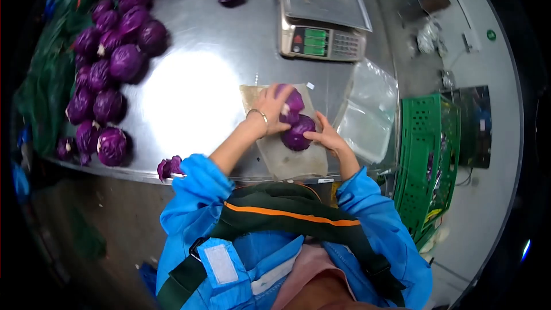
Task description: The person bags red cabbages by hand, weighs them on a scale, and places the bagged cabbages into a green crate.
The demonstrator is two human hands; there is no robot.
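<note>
Two red cabbages sit one beyond the other on a pale, flat sheet (293, 163) in front of me. My left hand (267, 110), with a bracelet at the wrist, is wrapped over the left side of the farther red cabbage (294, 101), where a whitish patch shows. The nearer red cabbage (298, 134) has my right hand (328, 134) against its right side, thumb and fingers curved around it. Both cabbages touch or nearly touch each other.
Many red cabbages (126, 62) are piled at the table's left by green netting (49, 74). A scale (324, 40) stands at the back. Clear plastic bags (367, 112) lie right, beside a green crate (410, 155). Loose leaves (170, 167) rest near the front edge.
</note>
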